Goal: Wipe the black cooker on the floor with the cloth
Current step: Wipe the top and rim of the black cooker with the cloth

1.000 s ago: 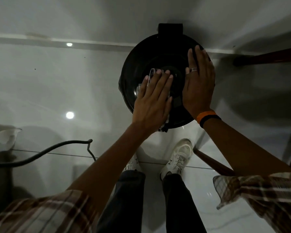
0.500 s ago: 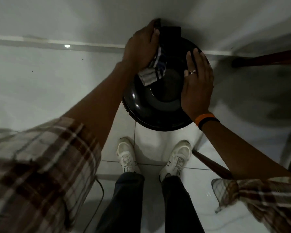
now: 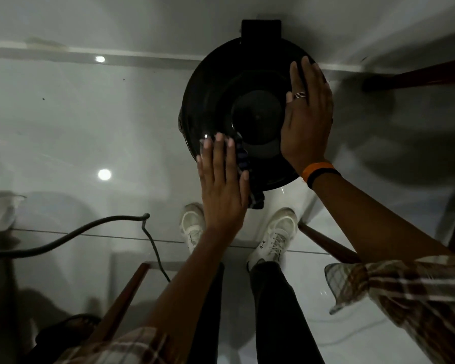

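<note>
The round black cooker (image 3: pixel 221 101) stands on the glossy white floor against the wall, seen from above. My left hand (image 3: pixel 222 187) lies flat on the cooker's near left rim, pressing a dark striped cloth (image 3: pixel 243 160) under the palm; one end of the cloth hangs past the rim near my thumb. My right hand (image 3: pixel 307 119), with a ring and an orange wristband, rests flat on the lid's right side, fingers pointing to the wall.
My two white shoes (image 3: pixel 276 236) stand just in front of the cooker. A dark cable (image 3: pixel 71 233) curls over the floor at the left. Brown wooden legs (image 3: pixel 326 243) slant in at the right and lower left. A pale bowl-like thing (image 3: pixel 0 208) sits at the far left.
My left hand has swept the cloth from the lid's far edge near the hinge back to the near left rim. The right hand stayed on the lid's right side.
</note>
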